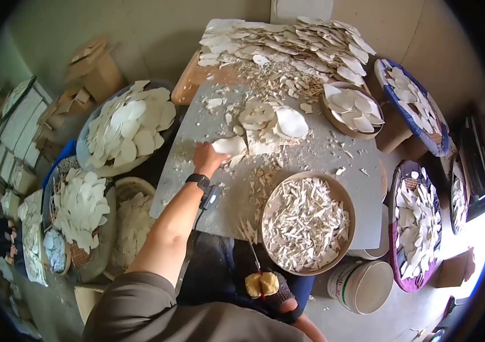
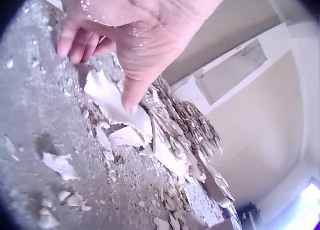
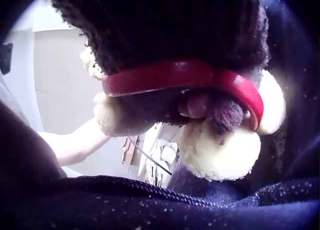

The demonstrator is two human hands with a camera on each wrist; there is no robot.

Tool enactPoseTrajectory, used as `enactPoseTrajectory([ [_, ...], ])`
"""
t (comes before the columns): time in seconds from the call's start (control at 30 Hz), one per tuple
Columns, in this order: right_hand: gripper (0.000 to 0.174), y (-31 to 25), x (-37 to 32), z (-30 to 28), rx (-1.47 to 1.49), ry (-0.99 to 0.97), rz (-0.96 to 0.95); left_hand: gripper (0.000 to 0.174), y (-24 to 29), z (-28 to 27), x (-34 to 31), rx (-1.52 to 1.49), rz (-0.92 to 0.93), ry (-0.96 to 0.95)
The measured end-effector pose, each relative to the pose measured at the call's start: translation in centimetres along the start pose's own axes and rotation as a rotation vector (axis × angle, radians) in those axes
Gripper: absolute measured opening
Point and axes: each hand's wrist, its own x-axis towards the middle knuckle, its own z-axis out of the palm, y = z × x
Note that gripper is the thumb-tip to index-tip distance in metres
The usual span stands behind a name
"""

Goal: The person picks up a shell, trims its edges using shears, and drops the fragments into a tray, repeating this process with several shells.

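Note:
On the grey table, my bare left hand [image 1: 207,158] is at the left end of a thin white piece [image 1: 230,146]. In the left wrist view, the left hand [image 2: 135,34] rests its thumb on the white piece [image 2: 112,99], with the other fingers spread away from it. Low in front of my body, my gloved right hand [image 1: 276,295] grips shears [image 1: 255,255] with red handles and yellow padding, blades pointing at the table. The right wrist view shows the dark glove [image 3: 165,34] round the red handle [image 3: 165,77]; the blades are hidden there.
A round tray of white slivers [image 1: 308,222] overlaps the table's front edge. Flat pieces [image 1: 291,122] lie mid-table, with a large heap [image 1: 293,45] behind. A round basket [image 1: 353,108] stands at the right. More filled baskets [image 1: 128,128] flank the table; a bucket [image 1: 362,285] stands below.

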Motion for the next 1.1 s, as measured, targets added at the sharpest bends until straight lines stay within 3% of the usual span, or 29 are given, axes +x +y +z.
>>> enactPoseTrajectory([
  [0.07, 0.019, -0.3, -0.3, 0.3, -0.032, 0.025, -0.004, 0.059, 0.2, -0.2, -1.1, -0.112, 0.095, 0.064],
  [0.17, 0.019, 0.2, 0.8, 0.0, -0.083, 0.021, -0.088, 0.049, 0.2, -0.6, 0.5, -0.418, -0.109, -0.109],
  [0.2, 0.020, -0.2, 0.9, -0.3, -0.020, 0.013, -0.056, 0.041, -1.2, 0.5, 0.8, -0.722, -0.124, -0.192],
  [0.3, 0.011, -1.5, 1.4, -0.8, 0.013, 0.023, -0.054, 0.033, -2.8, 0.4, -0.8, -1.052, 0.005, -0.217],
  [0.33, 0.012, -2.1, 1.4, -1.4, 0.046, 0.021, -0.033, 0.032, -1.8, -1.3, -2.8, -0.980, 0.023, -0.194],
  [0.4, 0.014, -3.0, 1.5, -2.5, 0.109, 0.021, 0.012, 0.033, 0.0, -4.1, -7.2, -1.217, 0.016, -0.233],
  [0.53, 0.028, -1.5, 2.1, -1.4, 0.762, 0.024, 0.184, 0.036, 0.7, -6.3, -13.5, -1.465, -0.096, -0.284],
  [0.57, 0.030, -2.0, 2.1, -2.0, 0.615, 0.060, 0.137, 0.037, 0.2, -5.8, -14.5, -1.520, -0.105, -0.318],
  [0.67, 0.032, -0.5, 3.1, -0.1, 0.884, 0.189, 0.131, 0.037, 1.1, -5.7, -17.6, -1.669, -0.125, -0.395],
  [0.7, 0.032, -0.6, 3.5, 0.2, 1.046, 0.195, 0.172, 0.036, 1.6, -5.5, -18.2, -1.666, -0.106, -0.394],
  [0.73, 0.024, -3.5, 3.8, -1.7, 1.457, 0.134, 0.101, 0.035, 1.7, -5.2, -18.9, -1.659, -0.106, -0.391],
  [0.83, 0.021, -2.3, 4.4, -0.6, 1.310, 0.077, 0.035, 0.032, -0.4, -3.1, -19.3, -1.582, -0.166, -0.340],
  [0.93, 0.017, -1.4, 4.0, 1.2, 1.033, 0.215, 0.175, 0.034, -0.5, -3.0, -20.9, -1.534, -0.169, -0.290],
  [1.0, 0.016, -1.1, 4.2, 1.7, 0.935, 0.255, 0.156, 0.034, 1.2, -3.8, -22.0, -1.461, -0.170, -0.202],
  [1.1, 0.019, -0.3, 4.8, 2.7, 0.717, 0.316, 0.058, 0.039, 0.6, -3.3, -22.7, -1.308, -0.192, -0.258],
])
